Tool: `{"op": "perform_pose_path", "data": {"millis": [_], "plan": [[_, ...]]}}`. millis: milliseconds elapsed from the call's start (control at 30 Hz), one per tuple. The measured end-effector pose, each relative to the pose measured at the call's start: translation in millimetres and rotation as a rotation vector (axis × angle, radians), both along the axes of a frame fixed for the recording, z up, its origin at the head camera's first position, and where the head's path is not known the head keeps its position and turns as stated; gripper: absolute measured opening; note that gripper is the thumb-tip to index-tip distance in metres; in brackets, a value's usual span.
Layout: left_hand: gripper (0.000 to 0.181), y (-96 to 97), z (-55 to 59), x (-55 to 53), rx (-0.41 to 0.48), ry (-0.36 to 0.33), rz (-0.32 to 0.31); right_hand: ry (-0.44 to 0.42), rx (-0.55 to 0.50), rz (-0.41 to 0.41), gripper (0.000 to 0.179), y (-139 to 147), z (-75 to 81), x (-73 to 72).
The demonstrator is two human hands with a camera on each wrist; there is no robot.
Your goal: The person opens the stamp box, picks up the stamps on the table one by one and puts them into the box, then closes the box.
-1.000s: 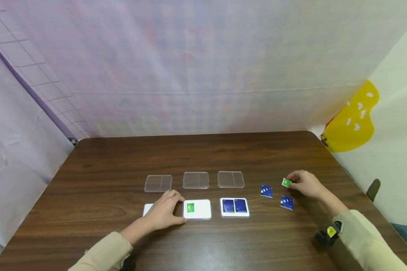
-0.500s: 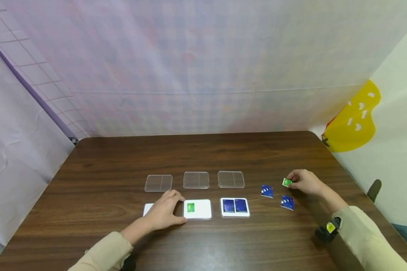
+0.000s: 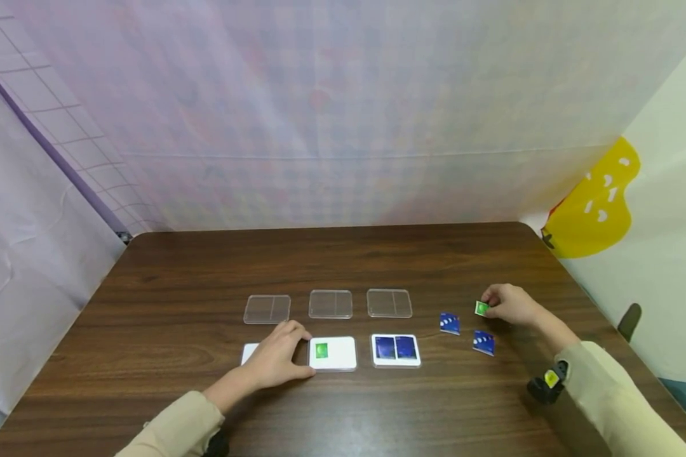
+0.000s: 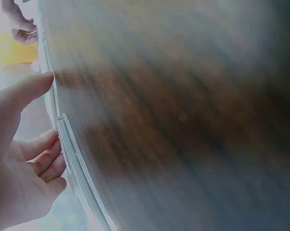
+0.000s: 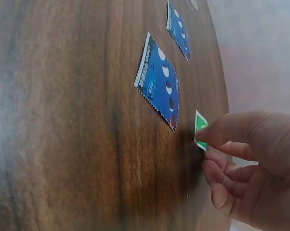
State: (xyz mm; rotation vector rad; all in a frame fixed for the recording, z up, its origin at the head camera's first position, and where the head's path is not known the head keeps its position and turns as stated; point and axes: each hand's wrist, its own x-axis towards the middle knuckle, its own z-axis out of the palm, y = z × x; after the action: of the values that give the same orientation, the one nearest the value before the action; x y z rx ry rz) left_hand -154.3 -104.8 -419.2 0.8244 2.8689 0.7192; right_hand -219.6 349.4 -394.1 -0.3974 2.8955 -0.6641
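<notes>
Green stamp [image 3: 482, 308] sat pinched in your right hand [image 3: 511, 304] at the table's [image 3: 343, 266] right side; your wrist view alone showed perforated blue stamps [image 5: 158, 81] beside it. Your left hand [image 3: 277, 358], fingers relaxed, rested on a white tray [image 3: 250, 350].

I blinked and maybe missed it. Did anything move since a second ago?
Hardly anything. The right hand still pinches the green stamp, and its forearm slid slightly toward the person. The left hand stays resting on the white card. The two blue stamps and clear trays have not moved.
</notes>
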Motion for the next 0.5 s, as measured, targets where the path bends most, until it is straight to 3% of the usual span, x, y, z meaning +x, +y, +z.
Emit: {"op": "perform_pose_path", "data": {"millis": [500], "plan": [[0.057, 0.1, 1.5, 0.5, 0.000, 0.002, 0.000, -0.002, -0.038, -0.026, 0.017, 1.4, -4.7, 0.5]]}}
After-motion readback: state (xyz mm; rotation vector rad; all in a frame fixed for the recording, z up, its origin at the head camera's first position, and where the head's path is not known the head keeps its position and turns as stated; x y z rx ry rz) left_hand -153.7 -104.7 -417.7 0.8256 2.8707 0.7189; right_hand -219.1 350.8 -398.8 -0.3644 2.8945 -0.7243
